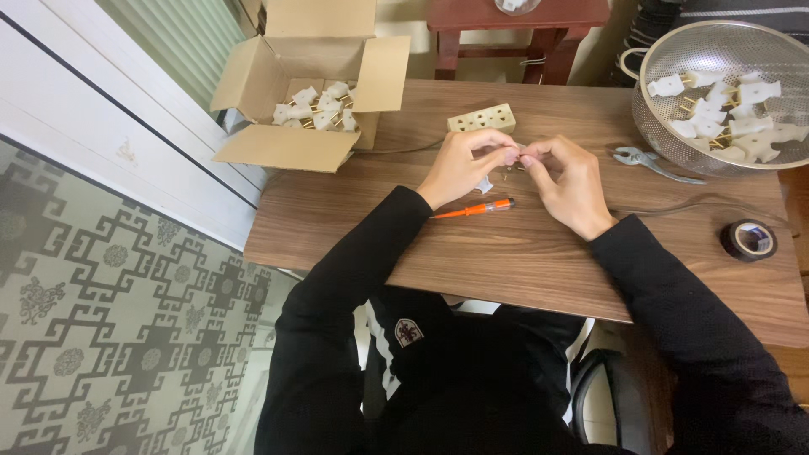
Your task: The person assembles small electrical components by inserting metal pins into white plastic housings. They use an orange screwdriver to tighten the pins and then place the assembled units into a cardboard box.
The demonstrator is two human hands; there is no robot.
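Fingers of both hands pinched together over the desk (522, 253): left hand (459, 167) and right hand (569, 185) meeting at a small white plug part (511, 150), gripped between the tips; too small to tell its exact state. Just under the fingers, another white scrap (484, 185) and an orange screwdriver (474, 208) lying flat, untouched.

Right of the fingers, pliers (653, 162) on the wood, a dark cord (699, 202) trailing past, and a roll of black tape (748, 239) near the edge. Beyond the fingers, close by, a cream socket block (482, 118).

Far left, an open carton (291, 145) with a cluster of white plugs (316, 107) inside; far right, a metal colander (657, 126) holding more plugs (725, 114). Judging from the two piles, somewhere midway: one piece in hand, many in each container, no telling which pile is finished.

Desk of brown wood grain. Beyond it a red stool (514, 34); to the left, grey patterned floor (109, 320) and a white door frame (126, 126).
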